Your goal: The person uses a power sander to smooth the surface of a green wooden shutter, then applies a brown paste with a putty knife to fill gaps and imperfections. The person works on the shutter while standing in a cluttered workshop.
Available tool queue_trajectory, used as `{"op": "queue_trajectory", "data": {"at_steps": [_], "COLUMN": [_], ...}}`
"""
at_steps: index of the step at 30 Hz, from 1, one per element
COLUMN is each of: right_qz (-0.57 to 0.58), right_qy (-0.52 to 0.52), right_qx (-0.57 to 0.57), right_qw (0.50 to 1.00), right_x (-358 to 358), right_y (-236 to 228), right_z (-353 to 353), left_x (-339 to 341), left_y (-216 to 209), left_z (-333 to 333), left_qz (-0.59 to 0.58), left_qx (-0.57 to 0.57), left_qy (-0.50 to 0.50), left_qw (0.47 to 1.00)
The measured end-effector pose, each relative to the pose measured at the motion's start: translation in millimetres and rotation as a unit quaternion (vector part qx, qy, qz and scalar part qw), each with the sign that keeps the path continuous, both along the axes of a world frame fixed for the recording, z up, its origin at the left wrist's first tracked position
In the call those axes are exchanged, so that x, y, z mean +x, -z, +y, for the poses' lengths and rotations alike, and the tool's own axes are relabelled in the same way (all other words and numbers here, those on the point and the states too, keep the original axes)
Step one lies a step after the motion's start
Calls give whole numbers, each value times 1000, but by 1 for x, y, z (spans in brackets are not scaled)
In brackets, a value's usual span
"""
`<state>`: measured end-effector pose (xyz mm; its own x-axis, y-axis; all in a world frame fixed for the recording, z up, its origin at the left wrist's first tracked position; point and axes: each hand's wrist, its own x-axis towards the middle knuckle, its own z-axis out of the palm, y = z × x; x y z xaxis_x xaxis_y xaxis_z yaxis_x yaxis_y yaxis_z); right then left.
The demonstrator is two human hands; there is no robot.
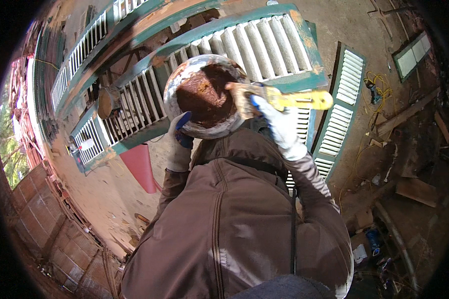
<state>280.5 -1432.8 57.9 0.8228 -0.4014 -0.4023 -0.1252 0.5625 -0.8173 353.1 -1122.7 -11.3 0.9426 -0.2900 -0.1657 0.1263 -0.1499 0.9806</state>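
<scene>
In front of my body a round, white-smeared bowl [172,94] holds thick reddish-brown paste [207,97]. My left hand [180,142], in a white glove with blue fingertips, grips the bowl's lower left side, thumb near the rim. My right hand [282,124], gloved alike, is closed around a yellow-handled putty knife [304,99]. Its wide, smeared end lies over the bowl's right rim, with brown paste at the corner. The handle points right. Behind the bowl rests a green-framed louvered shutter [264,45] with pale slats, partly hidden by the bowl.
More louvered shutters [341,104] stand at right and far left. A red panel [138,167] leans below the shutter at left. A yellow cord [379,87] lies coiled on the ground at right, near loose boards [416,192]. A brick wall [40,214] runs along the left.
</scene>
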Motion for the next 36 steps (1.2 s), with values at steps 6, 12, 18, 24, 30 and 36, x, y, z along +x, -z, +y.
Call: {"op": "queue_trajectory", "data": {"at_steps": [6,12,18,24,30,36], "right_qz": [75,133,116,92,80,-1], "right_qy": [121,218,191,46,-54,-62], "right_qx": [-114,-109,-160,-359,-432,-331], "right_qw": [983,961,962,928,897,942], "right_x": [-67,-82,-97,-126,-102,-37], "right_y": [20,20,47,106,108,87], "right_z": [-64,-94,-113,-135,-133,-106], "left_x": [1,12,10,11,2,-29], "left_y": [19,23,15,38,56,43], "left_z": [15,12,-5,24,59,61], "left_qz": [98,295,256,212,150,176], "left_qx": [-101,-270,-317,-354,-376,-400], "left_qy": [-144,-183,-235,-264,-311,-397], "left_qw": [979,898,882,872,860,807]}}
